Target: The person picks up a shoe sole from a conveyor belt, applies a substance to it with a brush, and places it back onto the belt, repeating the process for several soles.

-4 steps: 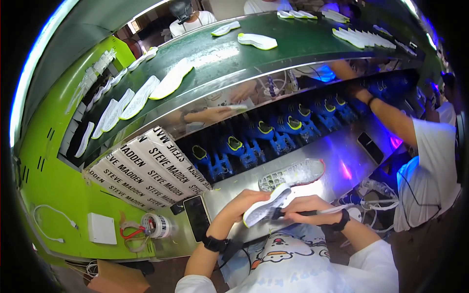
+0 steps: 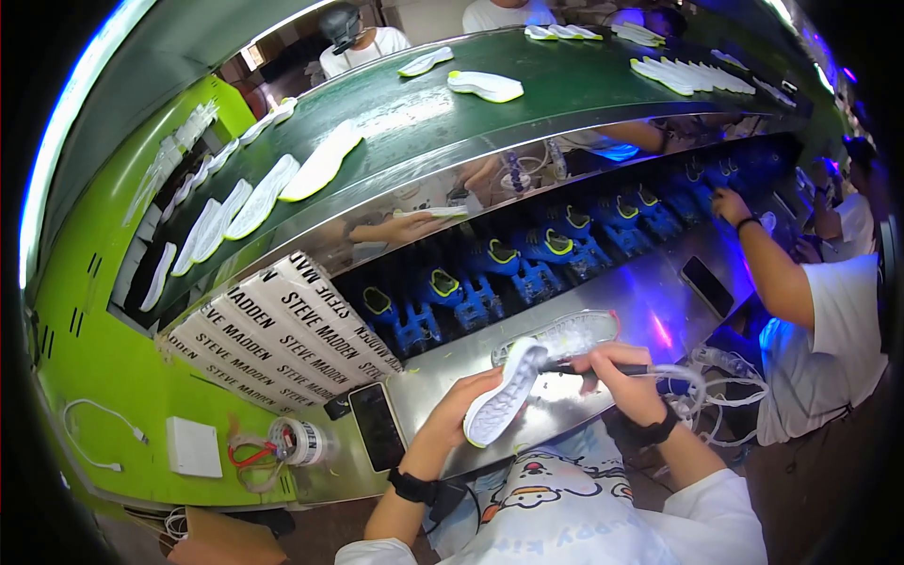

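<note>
A white shoe sole (image 2: 508, 400) with a yellow-green edge is tilted up in my left hand (image 2: 459, 411), whose fingers are closed round its side. My right hand (image 2: 629, 381) is closed on a dark-handled brush (image 2: 562, 365), its tip close to the sole's right side. Whether the tip touches the sole I cannot tell. A pale tube (image 2: 680, 374) runs from the brush handle off to the right. Just behind the sole, a grey, partly see-through shoe sole shape (image 2: 579, 330) lies on the metal table (image 2: 452, 353), partly covered by the white sole.
Several soles (image 2: 320, 160) lie on the green conveyor belt (image 2: 405, 118) beyond. Below it stand blue shoe holders (image 2: 499, 273) in a row. A white printed box (image 2: 282, 325), a phone (image 2: 378, 426) and a tape roll (image 2: 303, 441) are at left. Another person's arm (image 2: 767, 254) reaches in at right.
The sole has turned more upright in my left hand. My right hand has moved right and up with the brush, off the sole's face. The other person's arm has drawn back.
</note>
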